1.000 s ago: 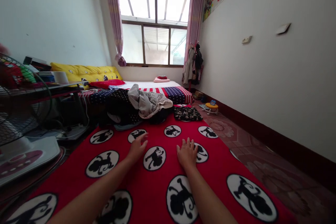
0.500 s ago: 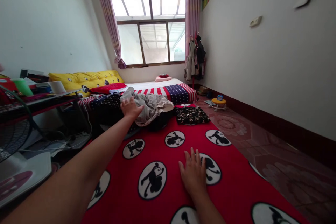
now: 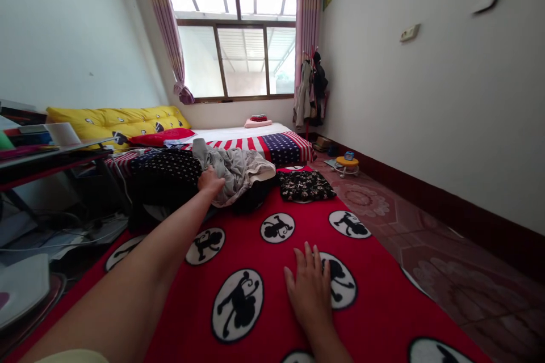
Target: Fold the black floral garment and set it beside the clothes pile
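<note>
My left hand (image 3: 210, 181) reaches forward to a heap of clothes, its fingers closed on the left side of a crumpled light grey garment (image 3: 236, 170). Beside it in the heap is a black garment with small white marks (image 3: 170, 167). My right hand (image 3: 310, 289) lies flat, fingers stretched out, on a red blanket (image 3: 281, 266) printed with black monkeys in white ovals. A black floral garment (image 3: 305, 185), folded flat, rests on the blanket right of the heap.
A bed with a flag-patterned cover (image 3: 281, 147) is under the window. A cluttered desk (image 3: 55, 153) stands at the left, with a white plastic seat (image 3: 25, 283) below it. A small yellow stool (image 3: 347, 162) is on the tiled floor to the right.
My left hand's spread fingers have closed on the grey garment. My right hand stays flat on the blanket. The view has shifted slightly to the right.
</note>
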Available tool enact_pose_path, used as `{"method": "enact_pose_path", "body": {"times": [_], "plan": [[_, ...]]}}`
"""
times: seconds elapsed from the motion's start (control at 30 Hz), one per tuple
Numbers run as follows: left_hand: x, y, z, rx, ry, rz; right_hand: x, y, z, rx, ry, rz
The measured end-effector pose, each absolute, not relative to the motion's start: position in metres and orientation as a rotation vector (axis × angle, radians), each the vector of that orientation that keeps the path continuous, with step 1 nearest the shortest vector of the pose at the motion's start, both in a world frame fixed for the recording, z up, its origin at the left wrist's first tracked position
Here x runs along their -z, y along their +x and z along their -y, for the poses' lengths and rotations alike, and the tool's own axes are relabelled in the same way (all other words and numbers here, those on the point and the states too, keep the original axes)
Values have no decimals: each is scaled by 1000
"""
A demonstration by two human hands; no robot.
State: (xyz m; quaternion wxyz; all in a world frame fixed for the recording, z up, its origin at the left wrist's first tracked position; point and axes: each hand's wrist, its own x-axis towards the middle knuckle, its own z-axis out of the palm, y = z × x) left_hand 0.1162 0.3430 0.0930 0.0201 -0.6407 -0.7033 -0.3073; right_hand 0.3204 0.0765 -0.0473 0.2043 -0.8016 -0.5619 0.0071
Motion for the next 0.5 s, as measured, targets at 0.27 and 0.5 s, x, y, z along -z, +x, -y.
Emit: {"method": "enact_pose_path", "body": {"times": [0.27, 0.5], "plan": [[-147, 100, -303, 1371, -2112, 1854, 50, 322, -76, 24, -2211, 1577], [-279, 79, -223, 2271, -2079, 1028, 51, 323, -75, 83, -2206, 1625]]}}
